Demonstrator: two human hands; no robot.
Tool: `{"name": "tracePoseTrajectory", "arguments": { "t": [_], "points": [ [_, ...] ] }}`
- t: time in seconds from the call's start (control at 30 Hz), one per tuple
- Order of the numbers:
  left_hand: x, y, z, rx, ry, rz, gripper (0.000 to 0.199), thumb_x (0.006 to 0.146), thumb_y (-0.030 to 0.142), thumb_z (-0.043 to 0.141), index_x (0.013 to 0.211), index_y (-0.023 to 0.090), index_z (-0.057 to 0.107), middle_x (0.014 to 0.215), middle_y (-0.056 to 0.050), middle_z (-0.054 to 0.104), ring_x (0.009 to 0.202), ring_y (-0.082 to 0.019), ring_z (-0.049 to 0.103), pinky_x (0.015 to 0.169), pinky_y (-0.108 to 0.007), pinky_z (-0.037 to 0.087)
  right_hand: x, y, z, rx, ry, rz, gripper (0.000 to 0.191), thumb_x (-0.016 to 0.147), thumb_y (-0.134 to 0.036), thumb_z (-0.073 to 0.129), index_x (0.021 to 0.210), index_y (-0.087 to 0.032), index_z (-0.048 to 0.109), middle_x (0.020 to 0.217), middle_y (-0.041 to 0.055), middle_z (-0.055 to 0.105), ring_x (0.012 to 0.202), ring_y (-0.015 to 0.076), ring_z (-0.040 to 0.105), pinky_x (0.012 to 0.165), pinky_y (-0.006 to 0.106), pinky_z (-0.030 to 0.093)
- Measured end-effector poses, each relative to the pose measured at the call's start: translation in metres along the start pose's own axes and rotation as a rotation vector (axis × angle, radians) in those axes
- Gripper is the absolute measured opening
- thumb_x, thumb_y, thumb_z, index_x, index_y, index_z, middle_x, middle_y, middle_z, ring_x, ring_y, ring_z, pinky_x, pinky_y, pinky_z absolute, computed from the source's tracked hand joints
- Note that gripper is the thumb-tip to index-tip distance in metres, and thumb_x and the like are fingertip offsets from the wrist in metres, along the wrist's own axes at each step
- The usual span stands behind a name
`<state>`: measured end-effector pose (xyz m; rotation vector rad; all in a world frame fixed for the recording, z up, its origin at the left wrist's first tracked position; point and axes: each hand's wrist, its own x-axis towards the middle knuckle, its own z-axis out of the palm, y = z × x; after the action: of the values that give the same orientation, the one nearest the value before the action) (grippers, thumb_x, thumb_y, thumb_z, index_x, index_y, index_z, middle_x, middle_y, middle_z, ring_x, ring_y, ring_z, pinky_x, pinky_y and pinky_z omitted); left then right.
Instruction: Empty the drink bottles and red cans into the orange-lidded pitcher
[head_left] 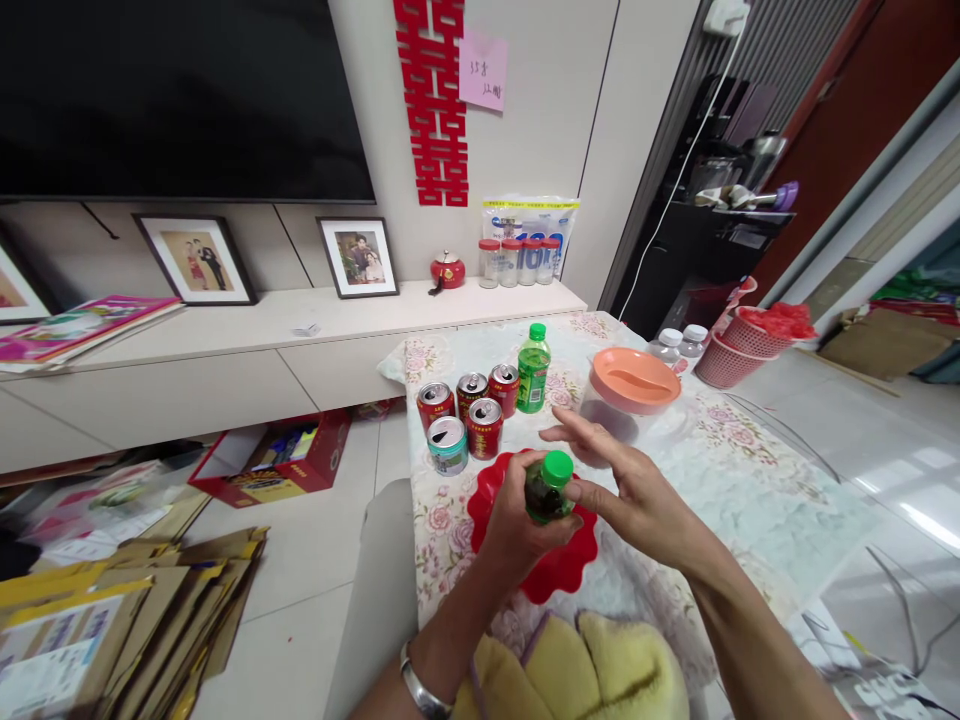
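Note:
My left hand [517, 520] is wrapped round a bottle [546, 498] with a green cap and dark contents, held upright above a red scalloped dish [559, 577]. My right hand [630, 485] is beside the bottle, fingers stretched out and apart. Its thumb tip reaches the bottle near the cap; whether it touches I cannot tell. Behind the hands stands another bottle [533, 375], green with a green cap. Left of it are several opened red cans [484, 430] and one teal can [448, 455]. Part of the dish is hidden by my hands.
A container with an orange lid [636, 378] stands right of the green bottle, on the flowered tablecloth [750, 480]. Two clear jars [679, 345] and pink baskets [731, 350] are farther right. A yellow plush thing [585, 665] lies at the near edge. Flattened cardboard [150, 610] is on the floor at left.

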<state>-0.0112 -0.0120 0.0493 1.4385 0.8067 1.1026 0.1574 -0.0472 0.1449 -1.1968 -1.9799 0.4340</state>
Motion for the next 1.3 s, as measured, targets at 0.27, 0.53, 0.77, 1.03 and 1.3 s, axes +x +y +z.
{"name": "tracePoseTrajectory", "arguments": {
  "t": [0.27,0.53,0.77,1.03,1.3],
  "points": [
    [0.000,-0.004,0.000,-0.004,0.008,-0.012,0.063,0.064,0.025,0.083,0.120,0.024,0.055,0.109,-0.002,0.068,0.087,-0.021,0.065,0.082,-0.037,0.056,0.001,0.008,0.016,0.057,0.080,-0.006,0.056,0.105,-0.028,0.061,0.161,-0.029,0.057,0.123,0.0087,0.077,0.116,0.0224,0.071,0.102,0.042,0.062],
    [-0.001,0.000,0.003,0.070,0.056,0.028,0.063,0.065,0.028,0.085,0.121,0.026,0.055,0.111,-0.003,0.071,0.092,-0.024,0.069,0.081,-0.037,0.058,-0.012,0.004,0.035,-0.018,0.293,0.111,0.056,0.100,-0.032,0.069,0.155,-0.029,0.062,0.112,0.0063,0.079,0.104,0.0233,0.070,0.097,0.044,0.063],
    [-0.003,0.000,0.002,0.019,0.041,0.060,0.058,0.072,0.034,0.086,0.121,0.024,0.055,0.118,-0.008,0.071,0.102,-0.027,0.072,0.091,-0.041,0.059,-0.017,-0.013,0.053,-0.139,0.467,0.198,0.053,0.099,-0.028,0.069,0.151,-0.026,0.065,0.111,0.0080,0.077,0.101,0.0243,0.070,0.090,0.043,0.064],
    [-0.004,-0.006,0.002,0.026,0.046,0.052,0.063,0.072,0.040,0.086,0.125,0.023,0.056,0.119,-0.010,0.072,0.104,-0.030,0.073,0.093,-0.044,0.059,-0.017,-0.017,0.063,-0.224,0.545,0.223,0.047,0.098,-0.030,0.069,0.145,-0.023,0.068,0.105,0.0079,0.074,0.093,0.0231,0.071,0.084,0.041,0.063],
    [-0.005,0.000,0.002,0.057,0.057,0.029,0.065,0.073,0.041,0.089,0.126,0.022,0.056,0.123,-0.011,0.071,0.109,-0.030,0.072,0.098,-0.045,0.058,-0.031,-0.014,0.050,-0.219,0.484,0.165,0.051,0.104,-0.033,0.067,0.153,-0.023,0.059,0.126,0.0100,0.075,0.109,0.0228,0.072,0.089,0.036,0.063]
  ]
}}
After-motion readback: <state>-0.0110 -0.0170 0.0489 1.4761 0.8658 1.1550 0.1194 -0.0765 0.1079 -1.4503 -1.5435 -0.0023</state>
